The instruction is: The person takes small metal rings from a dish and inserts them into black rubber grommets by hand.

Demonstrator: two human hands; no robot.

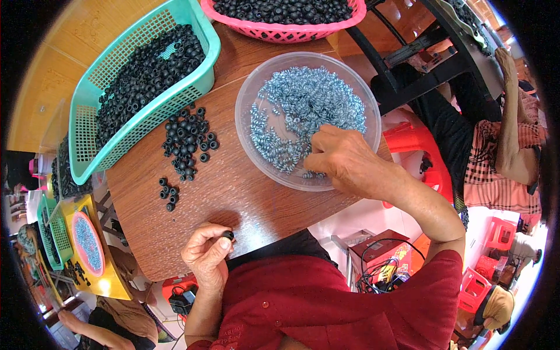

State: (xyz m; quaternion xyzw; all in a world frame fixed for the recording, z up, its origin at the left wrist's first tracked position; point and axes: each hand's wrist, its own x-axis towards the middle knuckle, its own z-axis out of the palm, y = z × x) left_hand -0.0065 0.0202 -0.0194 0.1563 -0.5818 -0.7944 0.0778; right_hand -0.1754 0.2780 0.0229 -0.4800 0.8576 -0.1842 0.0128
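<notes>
My left hand point(209, 252) is closed at the table's near edge, pinching a small round black plastic part point(227, 235) between thumb and fingers. Over the right side of a clear round plastic bowl point(244, 143), my right hand point(344, 158) reaches down with curled fingers among small silvery-blue metal springs point(309, 93). Its fingertips are pressed together, and whatever they grip is hidden. Left of the bowl, a loose pile of black ring-shaped plastic parts point(188, 140) lies on the brown wooden table point(146, 221). A smaller group of the same parts point(168, 192) sits nearer to me.
A turquoise basket point(153, 119) full of black parts stands at the far left. Behind the bowl is a pink basket point(286, 32) with more of them. A person in checked clothing point(507, 169) sits at the right near a red stool point(417, 154). Another worktable point(111, 251) stands at left.
</notes>
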